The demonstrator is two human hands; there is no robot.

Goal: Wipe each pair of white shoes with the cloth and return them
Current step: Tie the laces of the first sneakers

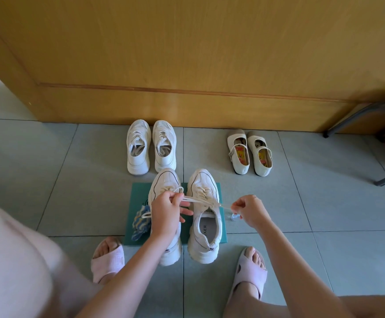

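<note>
While a person crouches over the grey floor tiles [278, 203], a pair of chunky white lace-up trainers [204, 244] stands side by side, toes pointing up the frame, on a flat teal cardboard box [141, 193] at centre, apparently set there to keep the work off the floor. The left hand [165, 214], over the left-of-frame trainer, is curled round one stretch of cream shoelace [210, 201]; the right hand [249, 211], just right of the box, pinches the other end, so the lace runs taut across the second trainer. My reading is that the laces are being tied or tidied, not wiped.

The striped blue, yellow and white cloth [141, 222] lies crumpled on the box's left edge, beside the left hand and held by neither hand. A small clear object [234, 217] sits under the right hand; what it is cannot be told.

In the upper middle, a pair of white mesh trainers [151, 146] is lined up near the yellow wooden door [187, 53]. Right of them waits a pair of cream strap shoes with flowered insoles [250, 152]. Pink open-toed slippers [107, 260] frame the bottom.
</note>
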